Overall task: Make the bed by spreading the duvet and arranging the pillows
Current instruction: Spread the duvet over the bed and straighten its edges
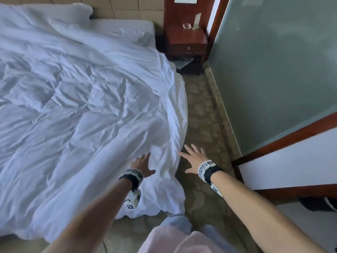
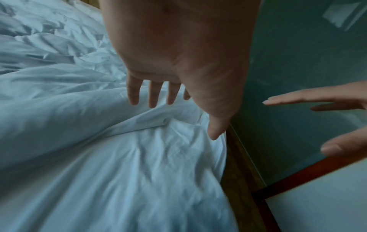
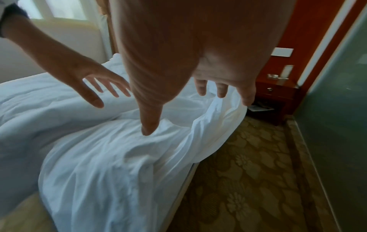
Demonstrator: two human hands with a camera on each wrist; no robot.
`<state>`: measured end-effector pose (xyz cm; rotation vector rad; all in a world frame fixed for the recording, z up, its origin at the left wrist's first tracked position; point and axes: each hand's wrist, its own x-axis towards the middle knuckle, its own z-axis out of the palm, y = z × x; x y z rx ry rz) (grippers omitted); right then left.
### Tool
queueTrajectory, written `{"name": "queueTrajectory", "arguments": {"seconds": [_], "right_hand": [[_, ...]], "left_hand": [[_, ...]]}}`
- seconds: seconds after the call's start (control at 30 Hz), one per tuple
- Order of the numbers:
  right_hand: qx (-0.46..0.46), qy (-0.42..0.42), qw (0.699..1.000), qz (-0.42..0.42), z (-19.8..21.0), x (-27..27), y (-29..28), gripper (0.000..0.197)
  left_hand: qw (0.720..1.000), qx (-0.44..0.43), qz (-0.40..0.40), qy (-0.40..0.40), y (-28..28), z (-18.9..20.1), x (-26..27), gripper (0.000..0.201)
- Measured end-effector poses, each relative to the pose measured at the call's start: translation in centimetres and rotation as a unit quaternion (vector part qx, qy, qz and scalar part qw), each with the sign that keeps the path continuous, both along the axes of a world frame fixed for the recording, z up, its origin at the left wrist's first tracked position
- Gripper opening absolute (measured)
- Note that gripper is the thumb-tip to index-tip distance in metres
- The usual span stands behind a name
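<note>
Duvet: a white, crumpled fabric duvet [image 1: 76, 99] lies spread over the bed, its long axis running from the near corner by the person up toward the padded beige headboard [image 1: 131, 10]; the near corner spills over the bed's edge and reaches the floor.
Pillow: a white soft pillow [image 1: 54, 13] sits at the head end, partly under the duvet's far edge.
Left hand: the left hand [image 1: 141, 164] is spread wide, fingers straight, palm down over the duvet's near corner; the pictures do not settle whether it touches the fabric.
Right hand: the right hand [image 1: 193, 158] is also splayed wide and holds nothing, beside the duvet's hanging edge, over the patterned brown carpet [image 1: 204, 114].
Surroundings: a dark red wooden nightstand [image 1: 186, 41] stands beside the head of the bed, against a frosted green glass wall [image 1: 273, 70].
</note>
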<state>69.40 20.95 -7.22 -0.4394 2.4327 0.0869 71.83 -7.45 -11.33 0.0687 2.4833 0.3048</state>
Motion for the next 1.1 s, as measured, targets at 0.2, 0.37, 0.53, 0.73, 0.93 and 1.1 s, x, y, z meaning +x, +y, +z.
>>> {"name": "queueTrajectory", "arguments": {"seconds": [0.2, 0.37, 0.53, 0.73, 0.93, 1.1], "right_hand": [[0.072, -0.015, 0.971, 0.228, -2.4, -9.7, -0.9, 0.106], [0.148, -0.004, 0.888, 0.436, -9.8, -17.7, -3.8, 0.125], [0.135, -0.009, 0.841, 0.525, -16.5, -24.4, -4.9, 0.126], [0.078, -0.103, 0.815, 0.565, -21.5, -29.0, -5.5, 0.057], [0.095, -0.163, 0.759, 0.623, -16.9, -29.0, -5.4, 0.037], [0.196, -0.174, 0.692, 0.673, -10.9, -28.8, -1.6, 0.029]], "left_hand": [[0.992, 0.005, 0.119, -0.047, 4.0, -2.0, -0.9, 0.11], [0.951, 0.014, 0.286, -0.114, 6.6, -8.1, -1.1, 0.139], [0.89, -0.034, 0.434, -0.137, 11.9, -15.0, -2.4, 0.152], [0.908, -0.17, 0.377, -0.067, 13.6, -18.4, -4.7, 0.049], [0.915, -0.062, 0.385, -0.106, 15.7, -9.0, -5.0, 0.025], [0.915, 0.024, 0.386, -0.117, 26.8, -2.7, -2.7, 0.029]]}}
